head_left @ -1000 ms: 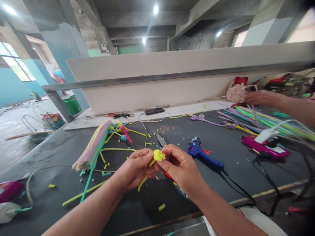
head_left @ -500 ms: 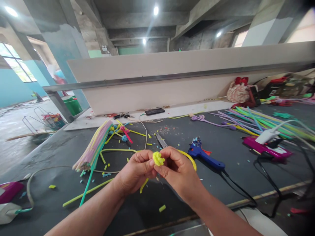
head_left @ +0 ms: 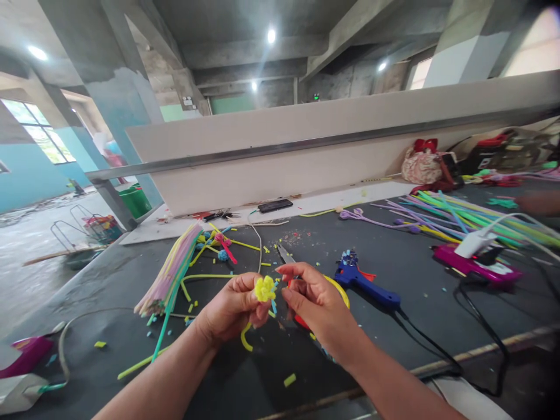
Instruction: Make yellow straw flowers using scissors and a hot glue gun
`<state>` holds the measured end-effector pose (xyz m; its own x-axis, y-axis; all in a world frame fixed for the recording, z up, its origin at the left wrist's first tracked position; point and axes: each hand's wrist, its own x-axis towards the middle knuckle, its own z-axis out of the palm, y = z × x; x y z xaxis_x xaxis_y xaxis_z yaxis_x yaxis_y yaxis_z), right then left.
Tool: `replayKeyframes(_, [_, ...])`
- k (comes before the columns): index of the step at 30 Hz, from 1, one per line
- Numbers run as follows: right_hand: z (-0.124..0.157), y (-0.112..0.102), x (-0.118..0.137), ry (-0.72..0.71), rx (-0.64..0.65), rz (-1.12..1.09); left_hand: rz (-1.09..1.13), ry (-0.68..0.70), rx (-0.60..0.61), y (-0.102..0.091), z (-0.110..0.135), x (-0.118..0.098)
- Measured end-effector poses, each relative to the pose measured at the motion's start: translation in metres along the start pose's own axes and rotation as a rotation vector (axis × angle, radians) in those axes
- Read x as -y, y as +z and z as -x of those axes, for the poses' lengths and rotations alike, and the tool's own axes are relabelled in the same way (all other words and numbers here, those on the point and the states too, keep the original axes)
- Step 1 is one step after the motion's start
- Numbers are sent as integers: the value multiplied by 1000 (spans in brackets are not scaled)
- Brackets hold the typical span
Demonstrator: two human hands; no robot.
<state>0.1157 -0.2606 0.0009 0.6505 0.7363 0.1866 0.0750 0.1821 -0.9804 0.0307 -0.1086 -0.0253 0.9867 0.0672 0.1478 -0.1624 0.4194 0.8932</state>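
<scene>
My left hand (head_left: pixel 230 309) is closed on a small yellow pipe-cleaner coil (head_left: pixel 264 289), whose loose tail curls down below the fingers. Beside it my right hand (head_left: pixel 315 303) is closed on the free length of the same yellow pipe cleaner (head_left: pixel 340 287), which loops over the back of the fingers. Both hands hover just above the black table (head_left: pixel 245 379). Scissors (head_left: pixel 285 255) with red handles lie directly under and behind the hands.
A bundle of pastel pipe cleaners (head_left: pixel 171 269) lies left. A blue glue gun (head_left: pixel 365 283) with its black cord lies right, then a pink glue gun (head_left: pixel 475 263) and long coloured pipe cleaners (head_left: pixel 459 217). A phone (head_left: pixel 275 205) lies by the white board. Cut scraps litter the table.
The coil has moved left into my left hand's fingers. My right hand has drawn slightly away from it, still carrying the yellow strand. The other person's hand at far right has withdrawn.
</scene>
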Motion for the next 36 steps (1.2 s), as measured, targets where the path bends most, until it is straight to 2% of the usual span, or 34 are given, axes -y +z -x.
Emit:
replayKeyframes(2, [-2, -2, -2, -23, -30, 34, -205, -30, -77, 0, 1, -8])
replayKeyframes(4, [-3, -4, -3, -31, -49, 69, -433, -34, -100, 1, 2, -18])
replayKeyframes(6, [-3, -6, -4, -22, -45, 86, -614, 14, -120, 3, 3, -27])
replayKeyframes(10, [-3, -6, -3, 10, -30, 75, -1052, 226, -65, 10, 4, -37])
replayKeyframes(13, [-5, -6, -5, 48, -35, 86, -1173, 294, -2, 14, 6, -39])
replayKeyframes(17, [-8, -5, -8, 124, -5, -34, -1074, 227, -4, 12, 6, -33])
replayKeyframes(21, [-6, -5, -7, 182, 55, -181, -651, 41, -57, 6, 4, -20])
replayKeyframes(26, [-3, -4, -2, 161, 88, -292, -350, -3, -99, 4, 2, -11])
replayKeyframes(31, [-4, -4, -2, 122, 48, -203, -363, -27, -97, 6, 2, -12])
replayKeyframes(36, [-3, -2, -3, 189, 36, -224, -491, -20, -69, 5, 0, -14])
